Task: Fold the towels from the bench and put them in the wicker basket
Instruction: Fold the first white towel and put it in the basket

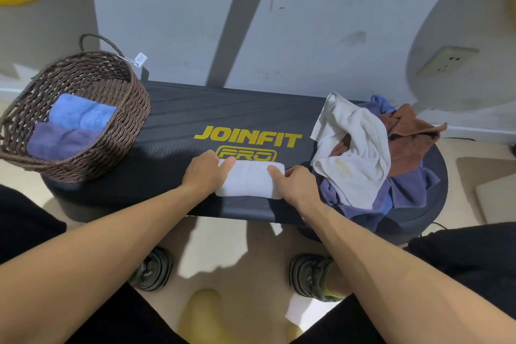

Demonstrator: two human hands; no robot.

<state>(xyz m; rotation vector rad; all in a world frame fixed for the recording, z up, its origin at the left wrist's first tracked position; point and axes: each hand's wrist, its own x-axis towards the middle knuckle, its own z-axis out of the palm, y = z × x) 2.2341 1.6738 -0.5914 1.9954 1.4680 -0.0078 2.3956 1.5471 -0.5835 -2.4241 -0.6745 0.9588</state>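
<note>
White folded towel [249,180] gripped at both ends by left hand [203,173] and right hand [296,184], fingers curled.

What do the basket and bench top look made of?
Wicker basket: dark brown twisted wicker or paper rope, matte; the woven strands show. Bench: looks like black moulded plastic or rubber, matte, with a dotted grip texture and printed yellow logo; exact material unclear.

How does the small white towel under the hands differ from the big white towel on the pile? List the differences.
The small white towel is folded into a neat flat rectangle; the big white towel is crumpled and unfolded. The small one lies directly on the black bench; the big one is draped over brown and blue towels. The left hand and right hand touch the small one only. Both are white cloth.
</note>
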